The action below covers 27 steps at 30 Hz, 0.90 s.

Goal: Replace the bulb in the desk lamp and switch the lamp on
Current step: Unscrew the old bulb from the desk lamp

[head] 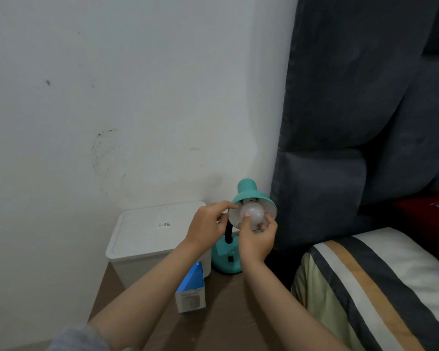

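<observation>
A teal desk lamp stands on a brown bedside table (213,312), its shade (249,191) tipped toward me and its base (224,259) carrying a black switch. A white frosted bulb (254,215) sits inside the shade. My right hand (257,239) wraps its fingers around the bulb from below. My left hand (208,224) pinches the left rim of the shade. A blue and white bulb box (190,292) stands upright on the table in front of the lamp, under my left forearm.
A white lidded plastic box (150,236) stands left of the lamp against the white wall. A dark grey padded headboard (352,122) rises right of the lamp. A striped pillow (378,287) lies on the bed at lower right.
</observation>
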Tool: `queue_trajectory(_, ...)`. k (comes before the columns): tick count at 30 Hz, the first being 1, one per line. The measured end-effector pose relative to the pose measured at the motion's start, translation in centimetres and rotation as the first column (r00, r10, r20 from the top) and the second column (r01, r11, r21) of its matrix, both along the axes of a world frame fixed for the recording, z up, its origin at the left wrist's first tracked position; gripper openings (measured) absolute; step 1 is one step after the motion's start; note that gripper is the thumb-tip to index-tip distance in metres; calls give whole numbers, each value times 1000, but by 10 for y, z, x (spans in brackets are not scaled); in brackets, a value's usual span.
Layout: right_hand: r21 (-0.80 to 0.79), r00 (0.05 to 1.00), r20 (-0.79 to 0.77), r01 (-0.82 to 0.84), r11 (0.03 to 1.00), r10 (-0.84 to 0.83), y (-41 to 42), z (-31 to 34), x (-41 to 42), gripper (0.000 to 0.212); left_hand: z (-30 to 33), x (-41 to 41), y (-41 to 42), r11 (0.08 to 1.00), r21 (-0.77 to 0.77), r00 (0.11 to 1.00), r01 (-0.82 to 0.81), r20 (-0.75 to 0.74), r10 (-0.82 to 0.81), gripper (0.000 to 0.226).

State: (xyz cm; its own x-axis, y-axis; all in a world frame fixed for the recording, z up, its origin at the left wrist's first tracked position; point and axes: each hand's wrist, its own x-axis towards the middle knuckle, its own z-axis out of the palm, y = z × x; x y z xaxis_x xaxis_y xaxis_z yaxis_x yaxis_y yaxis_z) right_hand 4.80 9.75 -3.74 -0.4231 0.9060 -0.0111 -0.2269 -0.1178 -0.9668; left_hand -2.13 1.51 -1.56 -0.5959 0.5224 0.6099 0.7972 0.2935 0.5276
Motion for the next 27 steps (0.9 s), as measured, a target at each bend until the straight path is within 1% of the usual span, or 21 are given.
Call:
queue_trajectory(4, 108, 999, 54, -8, 994, 2, 5, 3, 0, 52, 0, 0, -2, 1000, 3, 1000, -3, -12, 3, 31)
queue_trajectory(7, 142, 998, 57, -13, 990, 4, 4, 0, 1, 54, 0, 0, -2, 1000, 3, 1000, -5, -9, 5, 32)
queue_trajectory(9, 123, 999, 37, 3, 992, -7, 3, -2, 2, 57, 0, 0, -1, 1000, -1, 1000, -7, -3, 7, 31)
queue_trajectory(12, 49, 999, 22, 28, 998, -29, -1, 2, 1, 61, 1, 1, -1, 1000, -3, 1000, -4, -6, 4, 32)
queue_trajectory(14, 30, 999, 22, 23, 999, -24, -2, 2, -2, 60, 1, 2, -1, 1000, 0, 1000, -7, -1, 7, 32)
queue_trajectory(17, 59, 999, 31, 9, 998, -11, -3, 6, -1, 51, 1, 1, -1, 1000, 9, 1000, -20, 13, 20, 32)
queue_trajectory(20, 133, 999, 46, -6, 991, 0, 0, 6, -2, 44, 1, 2, 0, 1000, 6, 1000, -19, 17, 19, 32)
queue_trajectory(23, 147, 1000, 23, -8, 989, 4, -1, 7, -2, 39, 0, 1, 1, 1000, 9, 999, -26, 34, 25, 32)
queue_trajectory(27, 38, 999, -43, 21, 999, -20, -2, 11, -1, 48, 1, 2, 1, 999, 14, 999, -34, 40, 34, 33)
